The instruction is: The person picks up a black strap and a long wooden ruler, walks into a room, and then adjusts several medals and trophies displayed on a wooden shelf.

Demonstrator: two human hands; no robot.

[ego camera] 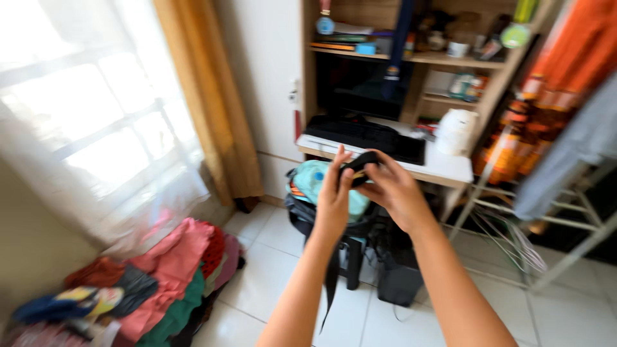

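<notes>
Both my hands are raised in front of me and hold a small black piece of cloth between them. My left hand pinches its left end with fingers upright. My right hand grips its right end from the side. A dark strip of the cloth hangs down below my left wrist. Behind my hands, a chair is piled with a teal garment and dark clothes.
A heap of pink, red and green clothes lies on the white tiled floor at the lower left. A desk with a black keyboard stands ahead. A drying rack with hanging clothes is at the right. Curtains cover the window at the left.
</notes>
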